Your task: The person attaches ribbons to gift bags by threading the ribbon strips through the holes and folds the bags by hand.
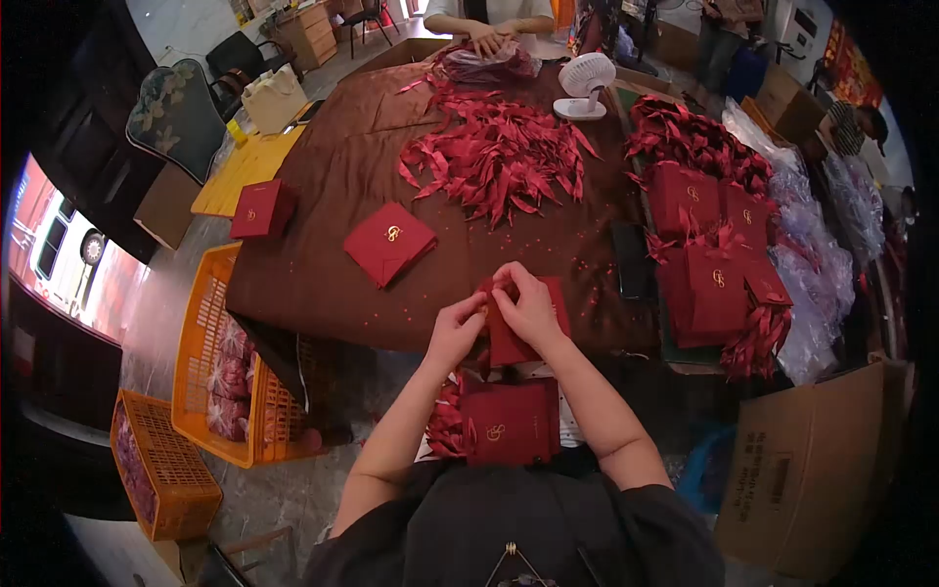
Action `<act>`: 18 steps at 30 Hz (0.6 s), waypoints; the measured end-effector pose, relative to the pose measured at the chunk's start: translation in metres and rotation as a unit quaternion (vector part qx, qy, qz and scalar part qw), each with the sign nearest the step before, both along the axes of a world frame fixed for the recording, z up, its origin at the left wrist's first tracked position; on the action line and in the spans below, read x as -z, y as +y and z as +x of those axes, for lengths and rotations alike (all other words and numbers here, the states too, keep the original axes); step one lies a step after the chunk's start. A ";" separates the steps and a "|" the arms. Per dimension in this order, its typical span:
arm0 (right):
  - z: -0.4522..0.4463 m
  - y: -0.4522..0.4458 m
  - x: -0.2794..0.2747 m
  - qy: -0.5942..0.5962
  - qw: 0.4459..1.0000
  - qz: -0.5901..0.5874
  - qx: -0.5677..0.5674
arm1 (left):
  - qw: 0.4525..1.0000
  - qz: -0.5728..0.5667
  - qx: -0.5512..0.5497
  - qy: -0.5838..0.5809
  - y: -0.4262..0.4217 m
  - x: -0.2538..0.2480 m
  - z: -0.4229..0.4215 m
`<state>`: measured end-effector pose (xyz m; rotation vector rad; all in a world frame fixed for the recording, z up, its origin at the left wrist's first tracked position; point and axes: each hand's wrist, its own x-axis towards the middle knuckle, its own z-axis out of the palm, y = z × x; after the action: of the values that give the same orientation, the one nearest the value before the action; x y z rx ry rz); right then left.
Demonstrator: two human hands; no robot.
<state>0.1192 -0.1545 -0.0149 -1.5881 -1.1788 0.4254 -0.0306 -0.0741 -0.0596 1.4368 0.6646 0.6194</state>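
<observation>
At the table's near edge, my left hand [458, 331] and my right hand [527, 311] are close together, fingertips pinched at the upper edge of a dark red paper gift bag [512, 345]. Any ribbon between the fingertips is too small to make out. More red gift bags [509, 423] with gold lettering rest on my lap, loose red ribbons [446, 423] beside them. Beyond my hands, a stack of flat red bags [388, 241] lies on the brown cloth [323, 166]. A large heap of red ribbons [499, 161] covers the table's middle.
Across the table are a co-worker's hands [492, 37]. A white fan [585, 86] and dark phone [630, 259] lie to the right, before a box of ribboned bags [712, 279]. Orange crates [201, 323] stand left, a cardboard box [807, 470] right. A red box [262, 209] sits at the left edge.
</observation>
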 end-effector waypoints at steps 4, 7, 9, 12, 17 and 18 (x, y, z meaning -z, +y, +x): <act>0.000 -0.006 0.015 -0.112 0.993 0.038 0.007 | 0.999 -0.037 -0.025 -0.019 -0.007 -0.007 0.001; -0.002 -0.013 0.023 -0.126 0.991 0.025 0.028 | 1.000 -0.026 0.004 -0.004 -0.002 0.009 0.003; -0.003 -0.018 0.023 -0.123 0.991 0.013 0.040 | 0.981 0.172 -0.028 0.087 -0.002 0.010 0.006; -0.002 -0.024 0.022 -0.147 0.986 -0.025 0.074 | 0.988 0.134 -0.035 0.065 -0.008 0.002 0.011; 0.002 -0.026 0.034 -0.130 0.988 -0.033 0.070 | 0.967 0.218 -0.023 0.134 -0.015 -0.019 0.016; 0.002 -0.027 0.033 -0.130 0.988 -0.034 0.070 | 0.952 0.233 -0.038 0.193 -0.017 -0.020 0.017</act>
<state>0.1210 -0.1811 -0.0478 -1.8133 -1.2470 0.1699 -0.0131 -0.0908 -0.0395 2.0124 0.9231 0.5821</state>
